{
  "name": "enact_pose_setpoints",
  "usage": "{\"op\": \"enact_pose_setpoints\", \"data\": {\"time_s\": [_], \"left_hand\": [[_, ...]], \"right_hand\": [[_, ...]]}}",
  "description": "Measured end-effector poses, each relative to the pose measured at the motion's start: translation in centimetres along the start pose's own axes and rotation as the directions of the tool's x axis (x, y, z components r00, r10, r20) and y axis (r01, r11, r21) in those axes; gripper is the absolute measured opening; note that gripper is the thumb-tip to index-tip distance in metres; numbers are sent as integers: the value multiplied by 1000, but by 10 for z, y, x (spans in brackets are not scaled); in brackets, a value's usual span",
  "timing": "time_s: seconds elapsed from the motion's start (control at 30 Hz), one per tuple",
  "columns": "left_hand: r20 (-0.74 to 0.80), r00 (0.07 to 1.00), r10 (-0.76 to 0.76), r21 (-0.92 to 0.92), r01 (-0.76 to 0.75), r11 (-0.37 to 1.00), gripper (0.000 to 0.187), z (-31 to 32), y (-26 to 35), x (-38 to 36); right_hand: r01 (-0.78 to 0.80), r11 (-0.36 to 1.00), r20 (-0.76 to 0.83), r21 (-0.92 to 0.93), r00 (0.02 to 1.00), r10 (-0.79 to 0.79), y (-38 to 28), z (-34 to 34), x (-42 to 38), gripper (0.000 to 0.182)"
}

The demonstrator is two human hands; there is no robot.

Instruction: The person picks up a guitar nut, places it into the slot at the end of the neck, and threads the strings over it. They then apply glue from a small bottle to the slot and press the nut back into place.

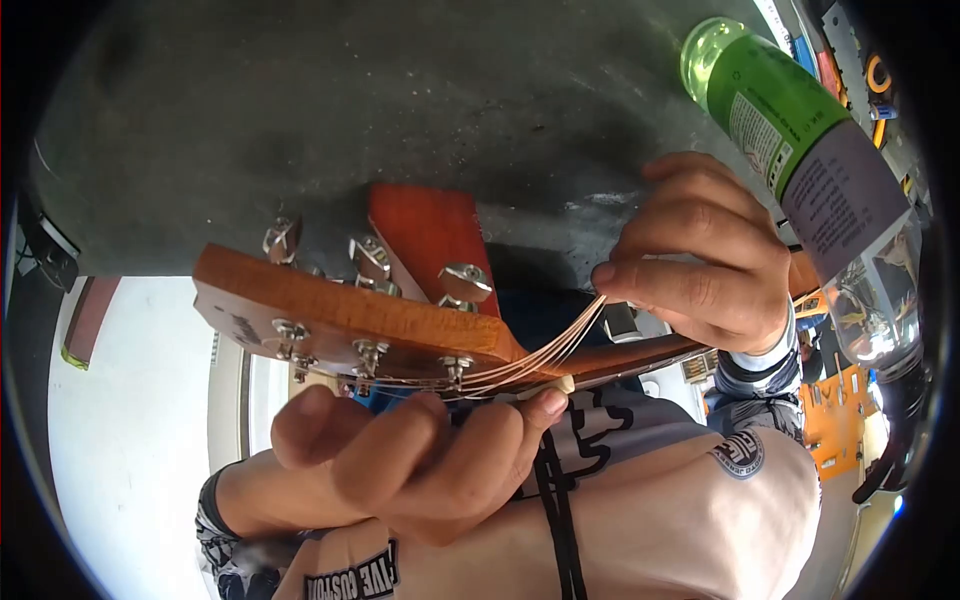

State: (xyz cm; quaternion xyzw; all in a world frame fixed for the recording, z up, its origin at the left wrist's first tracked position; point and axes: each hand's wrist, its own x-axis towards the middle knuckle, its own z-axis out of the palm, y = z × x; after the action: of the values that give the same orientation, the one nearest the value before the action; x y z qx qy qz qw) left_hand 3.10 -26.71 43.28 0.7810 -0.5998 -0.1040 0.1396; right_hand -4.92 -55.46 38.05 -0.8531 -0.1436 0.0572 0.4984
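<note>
A guitar headstock (350,300) of brown wood lies across the middle, its metal tuning pegs (372,258) along both edges. My right hand (700,250) is closed, thumb against fingers, pinching a bundle of guitar strings (560,345) and holding them lifted off the neck (640,352). Below the headstock, my left hand (420,460) has its fingers curled. One of its fingertips presses a small cream-coloured piece, which looks like the guitar nut (564,384), where the headstock meets the neck. How the other fingers touch it is hidden.
A reddish wooden block (430,225) stands behind the headstock on the dark worktop (240,120). A clear bottle with a green and grey label (790,130) is close beside my right hand. Tools hang on an orange board (838,420) at the far right.
</note>
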Motion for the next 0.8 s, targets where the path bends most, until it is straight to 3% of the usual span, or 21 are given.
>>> {"op": "enact_pose_setpoints", "data": {"time_s": [0.23,0.27,0.37,0.4,0.53,0.63,0.73,0.8], "left_hand": [[-193,962,195,104,-177,979,34,36,-38,9],[-235,958,167,111,-144,983,30,46,-37,13],[-269,920,284,129,-258,958,35,45,-36,41],[-176,927,332,83,-322,943,35,32,-42,42],[-101,826,555,-125,-564,816,43,28,-63,74],[-89,844,529,-213,-535,817,46,33,-68,87],[-171,818,549,-246,-575,781,48,39,-70,90],[-189,805,562,-270,-593,759,48,41,-72,92]], "right_hand": [[-77,994,26,79,997,75,23,15,5,31],[-109,990,23,86,994,108,27,19,7,32],[-220,973,-5,69,975,221,15,4,-11,33],[-263,962,-19,75,964,266,12,3,-10,32],[-439,894,-102,88,889,446,-7,9,-14,25],[-544,833,-145,96,821,553,-4,6,-5,22],[-647,761,-169,53,745,645,-17,3,-4,23],[-706,705,-275,65,666,693,-30,6,-4,27]]}}
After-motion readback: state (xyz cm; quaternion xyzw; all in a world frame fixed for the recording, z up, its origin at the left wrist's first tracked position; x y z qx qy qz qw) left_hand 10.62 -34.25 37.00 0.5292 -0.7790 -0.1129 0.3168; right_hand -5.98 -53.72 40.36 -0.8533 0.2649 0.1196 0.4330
